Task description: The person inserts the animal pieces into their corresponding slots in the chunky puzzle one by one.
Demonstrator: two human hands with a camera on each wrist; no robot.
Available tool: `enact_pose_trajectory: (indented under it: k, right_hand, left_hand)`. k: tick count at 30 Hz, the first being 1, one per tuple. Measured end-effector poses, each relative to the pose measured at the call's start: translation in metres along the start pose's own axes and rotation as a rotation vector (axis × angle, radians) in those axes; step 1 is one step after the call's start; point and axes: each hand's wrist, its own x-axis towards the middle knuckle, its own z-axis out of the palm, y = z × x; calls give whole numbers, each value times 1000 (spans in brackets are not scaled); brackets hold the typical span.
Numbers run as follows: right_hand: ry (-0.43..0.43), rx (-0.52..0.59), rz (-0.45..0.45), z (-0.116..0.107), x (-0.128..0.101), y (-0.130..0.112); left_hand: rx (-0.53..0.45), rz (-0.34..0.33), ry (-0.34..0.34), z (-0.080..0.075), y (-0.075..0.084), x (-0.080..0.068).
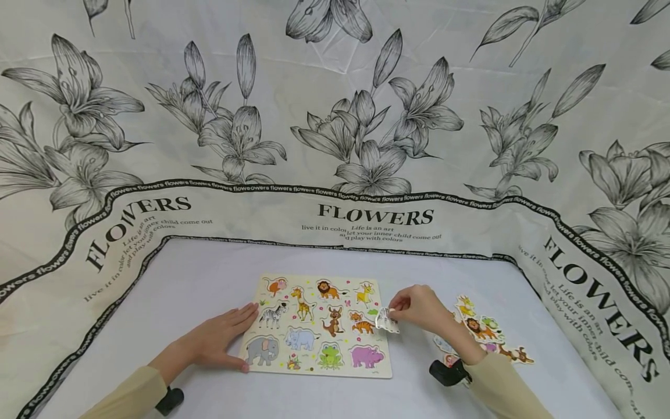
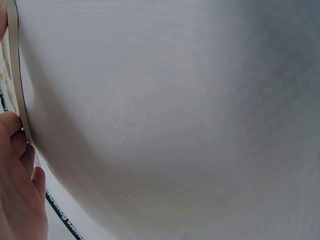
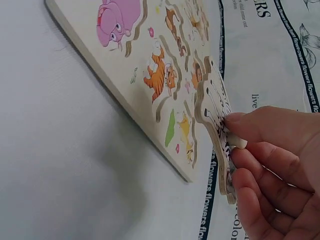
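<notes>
Carefully now: left hand (image 1: 217, 343) flat, steadying the puzzle board (image 1: 377, 364); right hand (image 1: 419, 307) pinching the zebra piece (image 1: 387, 321) beside it should line up the outline first

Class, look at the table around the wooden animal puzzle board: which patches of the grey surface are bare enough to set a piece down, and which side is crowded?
Bare grey table lies behind the wooden animal puzzle board, up to the flower-print cloth, and left of the left hand. Right of the right hand, which pinches a zebra-striped wooden piece, loose animal cut-outs crowd the surface.
</notes>
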Motion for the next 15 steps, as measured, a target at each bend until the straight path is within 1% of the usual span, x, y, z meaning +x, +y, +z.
enact_pose_trajectory:
  k: [6, 15]
  right_hand:
    - [3, 12, -24, 5, 11, -10]
    - [-3, 47, -71, 14, 23, -30]
  left_hand:
    - [-18, -3, -8, 1, -1, 0]
    - [-20, 2, -10, 1, -2, 0]
